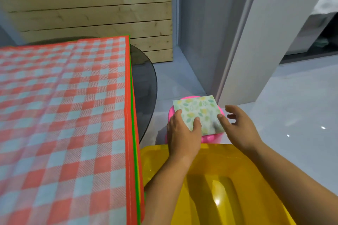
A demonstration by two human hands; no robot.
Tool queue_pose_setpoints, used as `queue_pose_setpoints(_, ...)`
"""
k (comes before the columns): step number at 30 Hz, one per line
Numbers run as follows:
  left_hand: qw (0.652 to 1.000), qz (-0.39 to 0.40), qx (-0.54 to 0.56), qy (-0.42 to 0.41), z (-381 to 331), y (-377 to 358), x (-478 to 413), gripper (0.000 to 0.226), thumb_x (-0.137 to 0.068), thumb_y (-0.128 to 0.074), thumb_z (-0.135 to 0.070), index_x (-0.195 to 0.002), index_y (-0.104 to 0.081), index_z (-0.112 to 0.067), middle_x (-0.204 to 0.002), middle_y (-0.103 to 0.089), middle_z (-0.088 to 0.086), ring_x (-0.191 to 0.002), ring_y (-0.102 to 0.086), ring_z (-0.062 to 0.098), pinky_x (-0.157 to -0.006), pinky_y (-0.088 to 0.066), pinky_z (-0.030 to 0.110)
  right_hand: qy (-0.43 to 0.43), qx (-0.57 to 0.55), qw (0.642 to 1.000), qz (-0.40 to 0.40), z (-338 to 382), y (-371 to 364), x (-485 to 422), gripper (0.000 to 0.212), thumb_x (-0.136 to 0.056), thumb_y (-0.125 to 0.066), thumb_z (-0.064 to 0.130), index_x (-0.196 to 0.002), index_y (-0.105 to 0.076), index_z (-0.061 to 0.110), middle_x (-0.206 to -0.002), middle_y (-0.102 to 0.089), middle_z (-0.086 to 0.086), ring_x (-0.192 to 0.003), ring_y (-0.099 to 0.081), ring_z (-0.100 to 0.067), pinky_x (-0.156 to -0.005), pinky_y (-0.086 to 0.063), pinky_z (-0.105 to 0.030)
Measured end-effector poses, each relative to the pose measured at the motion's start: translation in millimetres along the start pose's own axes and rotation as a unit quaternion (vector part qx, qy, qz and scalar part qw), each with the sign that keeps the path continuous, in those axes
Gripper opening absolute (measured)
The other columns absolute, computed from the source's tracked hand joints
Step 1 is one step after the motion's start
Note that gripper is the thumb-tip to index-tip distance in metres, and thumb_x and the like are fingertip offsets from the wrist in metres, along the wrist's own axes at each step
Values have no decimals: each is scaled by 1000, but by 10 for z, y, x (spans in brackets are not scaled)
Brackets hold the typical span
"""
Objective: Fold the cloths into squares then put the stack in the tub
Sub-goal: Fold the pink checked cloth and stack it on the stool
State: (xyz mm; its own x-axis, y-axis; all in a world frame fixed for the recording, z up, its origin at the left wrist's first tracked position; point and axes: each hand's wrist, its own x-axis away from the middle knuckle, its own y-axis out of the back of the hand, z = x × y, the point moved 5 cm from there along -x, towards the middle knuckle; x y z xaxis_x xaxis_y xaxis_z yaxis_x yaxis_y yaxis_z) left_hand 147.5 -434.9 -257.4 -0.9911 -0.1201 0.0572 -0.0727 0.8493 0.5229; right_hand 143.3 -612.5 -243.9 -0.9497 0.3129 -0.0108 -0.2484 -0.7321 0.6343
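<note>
A big red and white checked cover (64, 115) lies flat on the left and fills most of that side. Behind it is a wall of wooden planks (91, 5). A dark round table top (146, 82) peeks out from under the right edge of the cover.

At the bottom, close to the person, is a big shiny yellow plastic thing (228, 179). It could be a seat or a bin; I cannot tell which. Both arms reach out over it.

Just past the yellow thing is a small pink tub (210, 138) on the pale floor. A folded cloth (197, 109) sits flat over the top of the tub and hides most of its opening. The cloth is a neat square, pale green with yellow and green leaves. I cannot tell how many cloths are in it.

The left hand (182, 131) holds the cloth at its near left corner. The thumb is on top and the fingers are at the left edge.

The right hand (237, 126) is at the right edge of the cloth. Its fingers are spread wide and it grips nothing. Only its thumb tip meets the edge.
</note>
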Motion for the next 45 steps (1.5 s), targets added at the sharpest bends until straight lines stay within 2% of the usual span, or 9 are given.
queue_pose_setpoints(3,998,2,61,22,-239,100,397,56,-101,-52,-45,-150,-34,-25,-153,-41,-1,-137,-42,19,-106,-42,32,10,-4,1000,-18,233,283,336,45,-96,-56,41,-135,-52,18,-136,-57,0,-114,-57,-16,-92,-50,-34)
queue_pose_setpoints(8,989,59,138,11,-771,398,1244,53,-103,-48,-44,-150,-30,-27,-154,-38,-4,-136,-40,17,-110,-42,32,53,-43,996,-59,856,834,890,33,-98,-55,34,-127,-60,18,-121,-64,4,-97,-59,-5,-75,-43,-12)
queue_pose_setpoints(12,977,99,183,-52,-1258,979,1826,54,-102,-49,-42,-151,-31,-26,-154,-36,-5,-139,-37,15,-116,-36,33,83,-88,990,-74,1495,1119,1338,28,-99,-52,38,-118,-64,22,-111,-68,6,-103,-63,-14,-92,-53,-40)
queue_pose_setpoints(15,970,117,200,-75,-1322,1643,1902,47,-102,-49,-43,-145,-35,-30,-143,-42,-11,-129,-45,12,-103,-44,25,109,-93,989,-45,2018,1135,1650,27,-100,-49,39,-108,-67,21,-102,-69,3,-100,-64,-18,-93,-53,-46)
queue_pose_setpoints(23,993,83,61,-57,-443,3678,1607,29,-102,-51,-47,-127,-48,-32,-116,-55,-16,-98,-57,0,-73,-45,18,185,-4,974,134,3234,325,2289,14,-98,-56,34,-100,-67,27,-97,-67,13,-93,-63,-5,-78,-50,-24)
queue_pose_setpoints(27,975,71,-175,-115,159,4385,1531,21,-97,-59,-39,-114,-65,-29,-116,-64,-15,-109,-60,6,-92,-48,25,242,83,943,213,3547,-297,2470,19,-94,-61,41,-109,-67,31,-109,-65,18,-100,-60,-2,-89,-53,-26)
queue_pose_setpoints(30,940,93,-282,-166,471,4701,1502,34,-91,-60,-51,-116,-68,-30,-116,-63,-17,-110,-57,3,-101,-46,30,279,131,917,254,3642,-718,2577,27,-88,-64,49,-112,-65,36,-118,-59,24,-110,-54,1,-97,-45,-24)
queue_pose_setpoints(36,932,173,-277,-159,870,4811,1483,61,-82,-70,-65,-135,-58,-39,-147,-40,-19,-139,-32,-3,-119,-27,27,380,207,846,311,3573,-1210,2735,38,-78,-75,49,-111,-66,31,-124,-57,16,-114,-47,0,-94,-29,-3)
queue_pose_setpoints(45,939,202,-243,-136,1072,4807,1488,79,-65,-77,-75,-135,-49,-52,-151,-20,-37,-142,-15,-10,-118,-21,23,354,223,841,342,3417,-1277,2778,53,-70,-74,65,-115,-58,40,-141,-36,25,-130,-31,3,-109,-33,-20)
